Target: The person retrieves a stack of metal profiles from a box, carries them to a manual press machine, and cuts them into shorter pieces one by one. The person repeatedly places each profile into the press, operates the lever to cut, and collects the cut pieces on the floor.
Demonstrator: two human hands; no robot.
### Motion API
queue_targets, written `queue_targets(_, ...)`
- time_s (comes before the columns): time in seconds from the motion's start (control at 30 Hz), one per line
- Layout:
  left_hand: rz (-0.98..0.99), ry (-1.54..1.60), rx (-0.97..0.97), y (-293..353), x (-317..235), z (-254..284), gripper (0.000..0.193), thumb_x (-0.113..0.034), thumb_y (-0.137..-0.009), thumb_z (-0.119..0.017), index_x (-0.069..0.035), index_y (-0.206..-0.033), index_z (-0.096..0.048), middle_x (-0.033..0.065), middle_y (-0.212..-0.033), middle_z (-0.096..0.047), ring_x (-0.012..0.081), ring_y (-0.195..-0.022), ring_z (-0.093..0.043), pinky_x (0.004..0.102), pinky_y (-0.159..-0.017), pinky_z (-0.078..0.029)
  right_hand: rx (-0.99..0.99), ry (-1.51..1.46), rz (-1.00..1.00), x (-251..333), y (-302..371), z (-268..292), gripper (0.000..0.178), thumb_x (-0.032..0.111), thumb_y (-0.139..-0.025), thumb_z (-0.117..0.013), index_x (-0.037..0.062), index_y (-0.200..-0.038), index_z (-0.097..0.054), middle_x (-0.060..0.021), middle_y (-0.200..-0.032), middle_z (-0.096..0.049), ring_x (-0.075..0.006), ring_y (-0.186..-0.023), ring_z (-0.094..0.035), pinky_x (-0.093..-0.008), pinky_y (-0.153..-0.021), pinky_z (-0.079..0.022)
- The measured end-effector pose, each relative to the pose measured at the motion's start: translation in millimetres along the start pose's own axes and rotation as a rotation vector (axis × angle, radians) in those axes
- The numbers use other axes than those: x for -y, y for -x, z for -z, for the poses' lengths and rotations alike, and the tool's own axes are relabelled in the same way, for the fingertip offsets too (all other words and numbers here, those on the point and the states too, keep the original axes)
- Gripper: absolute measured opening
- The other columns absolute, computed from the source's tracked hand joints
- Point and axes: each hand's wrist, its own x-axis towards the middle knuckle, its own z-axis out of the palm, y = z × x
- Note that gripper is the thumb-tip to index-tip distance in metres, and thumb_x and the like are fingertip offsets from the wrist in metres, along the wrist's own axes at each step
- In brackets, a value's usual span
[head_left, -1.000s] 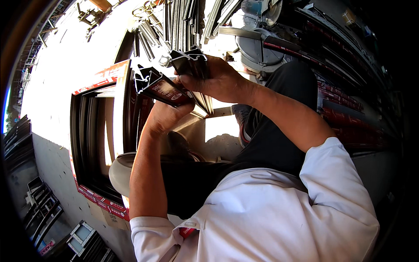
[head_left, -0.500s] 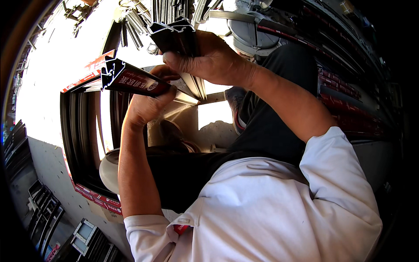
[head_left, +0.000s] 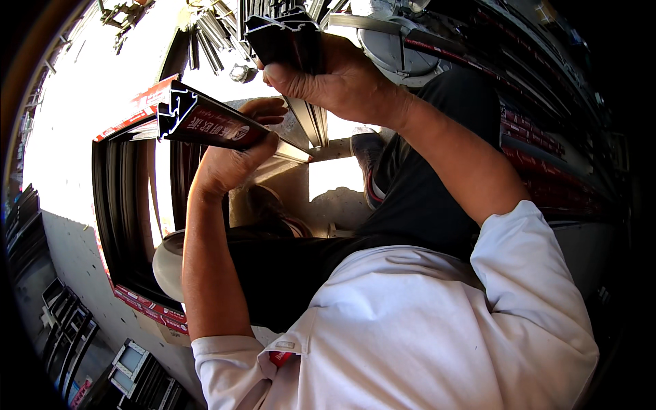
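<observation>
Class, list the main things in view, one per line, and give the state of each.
Left hand: closed round the left profile
Left profile: held tilted, cut end exposed
Right hand: closed on the right profile
Right profile: held, cut end exposed, apart from the left one
Frame: on the ground, edged in red covering
Right shoe: on the ground

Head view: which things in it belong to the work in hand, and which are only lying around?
Apparently in the work:
red-faced bar, held in the left hand
black bar, held in the right hand

Apparently just lying around:
dark rectangular frame, at left
loose bars, near the top
round grey plate, near the top
</observation>
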Motion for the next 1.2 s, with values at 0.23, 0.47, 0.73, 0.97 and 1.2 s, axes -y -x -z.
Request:
queue_targets(0.23,0.104,-0.228,-0.022,-4,-21,-9,0.025,-0.009,-0.085,-0.070,-0.005,-0.109,-0.066,0.0036,-0.092,-0.067,0.0152,-0.084,-0.060,0.0358,-0.076,-0.051,0.133,-0.188,-0.150,5,6,-14,0.035,0.025,-0.105,-0.068,0.0027,-0.131,-0.062,-0.0042,-0.109,-0.073,-0.0111,-0.103,-0.068,-0.0306,-0.093,-0.059)
queue_targets(0.47,-0.044,-0.229,-0.055,-9,-11,-17,0.025,-0.008,-0.084,-0.071,-0.004,-0.108,-0.065,0.0085,-0.091,-0.067,0.0222,-0.083,-0.062,0.0394,-0.077,-0.053,0.126,-0.091,-0.156,8,4,-12,0.032,0.029,-0.105,-0.069,0.0033,-0.123,-0.063,-0.0026,-0.104,-0.072,-0.0090,-0.094,-0.064,-0.0297,-0.085,-0.055)
queue_targets(0.73,-0.024,-0.243,-0.015,-9,-15,-19,0.034,-0.007,-0.088,-0.072,-0.005,-0.121,-0.066,0.0095,-0.102,-0.071,0.0215,-0.092,-0.066,0.0375,-0.082,-0.054,0.147,-0.157,-0.169,14,5,-12,0.041,0.036,-0.102,-0.072,0.0032,-0.124,-0.061,-0.0036,-0.104,-0.071,-0.0107,-0.095,-0.066,-0.0310,-0.084,-0.055)
queue_targets(0.97,-0.002,-0.203,-0.027,-7,-13,-22,0.034,-0.008,-0.089,-0.072,-0.003,-0.122,-0.066,0.0090,-0.108,-0.073,0.0202,-0.099,-0.067,0.0371,-0.087,-0.054,0.173,-0.197,-0.220,20,5,-10,0.044,0.037,-0.100,-0.075,0.0038,-0.125,-0.059,-0.0029,-0.103,-0.069,-0.0096,-0.093,-0.064,-0.0291,-0.085,-0.055)
queue_targets(1.2,-0.010,-0.229,0.000,-9,-11,-22,0.034,-0.009,-0.089,-0.073,-0.003,-0.122,-0.066,0.0096,-0.110,-0.073,0.0214,-0.100,-0.067,0.0377,-0.088,-0.054,0.169,-0.170,-0.211,20,6,-10,0.047,0.038,-0.098,-0.077,0.0042,-0.125,-0.059,-0.0024,-0.103,-0.068,-0.0102,-0.095,-0.064,-0.0302,-0.087,-0.055)
